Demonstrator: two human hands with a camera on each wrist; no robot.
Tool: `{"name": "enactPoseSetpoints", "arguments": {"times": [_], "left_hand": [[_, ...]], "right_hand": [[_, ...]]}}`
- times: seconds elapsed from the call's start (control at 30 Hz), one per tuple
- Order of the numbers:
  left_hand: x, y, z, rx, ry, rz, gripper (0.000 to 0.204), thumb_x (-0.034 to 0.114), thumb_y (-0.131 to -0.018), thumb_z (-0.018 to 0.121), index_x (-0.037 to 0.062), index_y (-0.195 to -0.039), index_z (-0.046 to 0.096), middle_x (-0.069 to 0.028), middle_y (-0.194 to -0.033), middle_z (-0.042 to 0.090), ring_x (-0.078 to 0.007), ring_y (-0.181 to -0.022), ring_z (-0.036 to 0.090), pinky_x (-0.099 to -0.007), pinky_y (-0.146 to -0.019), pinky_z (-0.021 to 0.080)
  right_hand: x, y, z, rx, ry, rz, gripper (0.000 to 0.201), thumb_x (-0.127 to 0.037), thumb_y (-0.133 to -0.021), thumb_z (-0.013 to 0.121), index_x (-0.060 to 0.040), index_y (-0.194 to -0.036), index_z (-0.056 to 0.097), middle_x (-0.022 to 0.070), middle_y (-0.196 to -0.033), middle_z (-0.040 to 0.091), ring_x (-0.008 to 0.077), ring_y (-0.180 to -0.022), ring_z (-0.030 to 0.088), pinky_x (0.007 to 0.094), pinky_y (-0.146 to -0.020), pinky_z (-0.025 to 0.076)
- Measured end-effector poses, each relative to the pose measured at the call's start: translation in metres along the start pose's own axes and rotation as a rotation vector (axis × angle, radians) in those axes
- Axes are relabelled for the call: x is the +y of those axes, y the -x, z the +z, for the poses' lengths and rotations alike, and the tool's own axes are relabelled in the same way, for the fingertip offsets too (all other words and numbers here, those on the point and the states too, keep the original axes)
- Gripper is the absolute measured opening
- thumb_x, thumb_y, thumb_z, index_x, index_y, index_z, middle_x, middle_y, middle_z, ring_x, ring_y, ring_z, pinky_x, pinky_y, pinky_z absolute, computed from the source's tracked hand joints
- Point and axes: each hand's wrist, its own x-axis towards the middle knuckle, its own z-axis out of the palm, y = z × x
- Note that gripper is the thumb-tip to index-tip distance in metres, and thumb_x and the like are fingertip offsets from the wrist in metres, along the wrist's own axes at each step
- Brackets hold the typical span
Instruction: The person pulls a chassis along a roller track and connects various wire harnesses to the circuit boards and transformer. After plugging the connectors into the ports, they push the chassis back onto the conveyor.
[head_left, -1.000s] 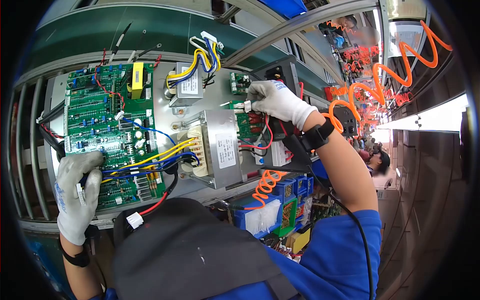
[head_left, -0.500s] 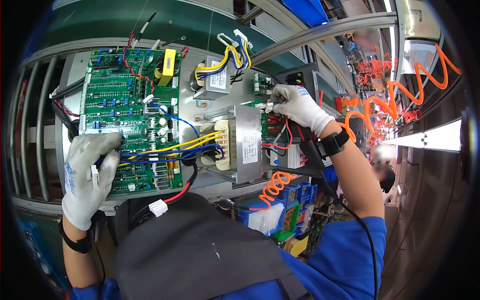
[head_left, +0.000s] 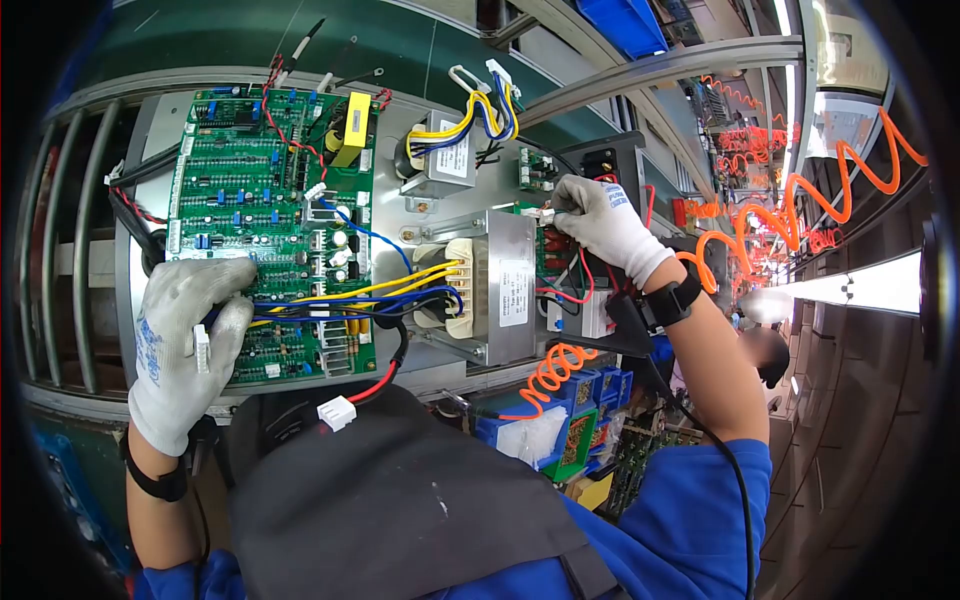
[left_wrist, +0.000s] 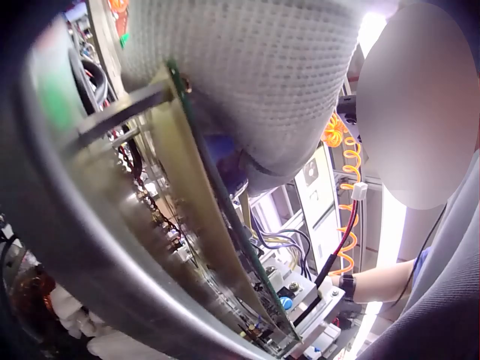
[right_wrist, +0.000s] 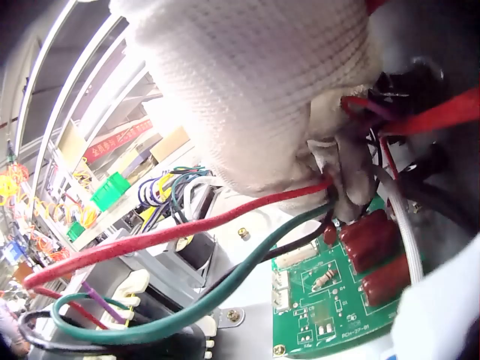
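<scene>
My gloved left hand (head_left: pixel 185 345) lies over the lower left of a large green circuit board (head_left: pixel 225 215). Its fingers curl round a bundle of blue and yellow wires (head_left: pixel 350 305), and a white plug (head_left: pixel 202 348) sticks out by the palm. These wires run to a big metal-cased transformer (head_left: pixel 512 270). On the right, my gloved right hand (head_left: pixel 605 225) pinches a white connector (head_left: pixel 543 214) at a small green board (right_wrist: pixel 322 322) with dark red components. Red, green and black wires (right_wrist: pixel 187 225) lead from those fingertips in the right wrist view; the connector is hidden there.
A smaller transformer (head_left: pixel 440 165) with yellow, blue and white wires stands behind the big one. A loose white plug (head_left: pixel 337 413) on a red lead hangs at the near edge. Parts bins (head_left: pixel 570 440) and an orange coiled hose (head_left: pixel 550 380) are at the front right.
The head view has shifted, so the whole bench appears farther right. Both hands keep their places, the left on the wire bundle and the right at the connector.
</scene>
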Motion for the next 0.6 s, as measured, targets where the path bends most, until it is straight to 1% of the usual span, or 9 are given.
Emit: {"name": "enactPoseSetpoints", "arguments": {"times": [0.03, 0.1, 0.13, 0.2, 0.23, 0.3, 0.33, 0.5, 0.6], "left_hand": [[0.0, 0.0, 0.0, 0.006, -0.006, 0.009, 0.021, 0.001, -0.078, 0.064, 0.0022, -0.099, 0.069, -0.0108, -0.095, 0.068, -0.0279, -0.092, 0.061, -0.0393, -0.087, 0.045], [0.0, 0.0, 0.0, 0.011, -0.013, 0.018, 0.021, 0.001, -0.078, 0.064, 0.0022, -0.099, 0.069, -0.0107, -0.095, 0.068, -0.0279, -0.091, 0.061, -0.0393, -0.086, 0.044], [0.0, 0.0, 0.001, 0.014, -0.016, 0.02, 0.021, 0.001, -0.079, 0.063, 0.0021, -0.099, 0.069, -0.0106, -0.095, 0.068, -0.0278, -0.091, 0.061, -0.0392, -0.087, 0.044], [0.0, 0.0, 0.0, 0.016, -0.019, 0.026, 0.021, 0.001, -0.079, 0.063, 0.0021, -0.099, 0.069, -0.0104, -0.095, 0.068, -0.0277, -0.091, 0.061, -0.0391, -0.087, 0.044], [0.0, 0.0, 0.0, 0.009, -0.025, 0.021, 0.022, 0.001, -0.079, 0.063, 0.0019, -0.1, 0.069, -0.0106, -0.095, 0.068, -0.0278, -0.091, 0.061, -0.0391, -0.086, 0.045], [0.001, 0.0, 0.0, 0.0, -0.03, 0.026, 0.022, 0.0, -0.078, 0.063, 0.0018, -0.1, 0.069, -0.0108, -0.096, 0.068, -0.028, -0.091, 0.061, -0.039, -0.086, 0.045], [0.0, 0.0, 0.001, 0.007, -0.029, 0.028, 0.022, 0.0, -0.078, 0.063, 0.0016, -0.1, 0.069, -0.0109, -0.096, 0.068, -0.0281, -0.091, 0.061, -0.0389, -0.086, 0.045], [0.001, -0.001, 0.001, 0.001, -0.04, 0.043, 0.024, -0.003, -0.078, 0.063, 0.0014, -0.101, 0.068, -0.0111, -0.097, 0.069, -0.0287, -0.091, 0.061, -0.0392, -0.085, 0.046], [0.002, -0.001, 0.002, 0.001, -0.056, 0.037, 0.025, -0.005, -0.079, 0.062, 0.0011, -0.102, 0.067, -0.0112, -0.097, 0.069, -0.0286, -0.092, 0.061, -0.039, -0.086, 0.046]], "right_hand": [[0.0, 0.0, 0.0, 0.0, 0.0, 0.001, 0.021, -0.009, -0.084, 0.067, 0.0019, -0.099, 0.059, 0.014, -0.075, 0.06, 0.0205, -0.065, 0.058, 0.0326, -0.064, 0.047], [-0.002, -0.001, -0.002, -0.046, -0.053, 0.07, 0.019, -0.007, -0.083, 0.066, 0.0015, -0.099, 0.059, 0.0166, -0.077, 0.061, 0.0257, -0.066, 0.058, 0.0338, -0.066, 0.048], [-0.002, 0.0, -0.001, -0.046, -0.055, 0.069, 0.019, -0.007, -0.083, 0.066, 0.0015, -0.099, 0.059, 0.0166, -0.077, 0.061, 0.0257, -0.066, 0.058, 0.0338, -0.066, 0.048], [-0.002, 0.002, -0.001, -0.031, 0.011, -0.013, 0.018, -0.005, -0.082, 0.064, -0.0003, -0.1, 0.06, 0.0185, -0.081, 0.062, 0.0298, -0.071, 0.061, 0.0354, -0.067, 0.048], [-0.001, 0.002, 0.0, -0.026, 0.01, -0.011, 0.018, -0.005, -0.082, 0.064, -0.0003, -0.1, 0.06, 0.0185, -0.081, 0.062, 0.0298, -0.071, 0.061, 0.0354, -0.067, 0.048], [0.002, 0.003, 0.004, -0.001, 0.032, -0.112, 0.018, -0.005, -0.081, 0.063, -0.0022, -0.099, 0.062, 0.019, -0.083, 0.063, 0.0315, -0.076, 0.064, 0.0377, -0.069, 0.049], [0.008, 0.001, 0.006, 0.015, 0.05, -0.192, 0.019, -0.001, -0.083, 0.061, 0.0002, -0.102, 0.063, 0.0101, -0.082, 0.063, 0.0169, -0.072, 0.061, 0.0302, -0.068, 0.049], [0.004, -0.002, 0.006, 0.002, 0.044, -0.195, 0.014, 0.0, -0.083, 0.061, 0.0014, -0.097, 0.065, 0.0108, -0.084, 0.065, 0.02, -0.074, 0.064, 0.0303, -0.069, 0.05], [0.0, 0.0, 0.005, -0.031, -0.045, -0.098, 0.016, -0.001, -0.081, 0.063, 0.0008, -0.096, 0.066, 0.0119, -0.083, 0.066, 0.0221, -0.071, 0.065, 0.0315, -0.066, 0.051]]}}
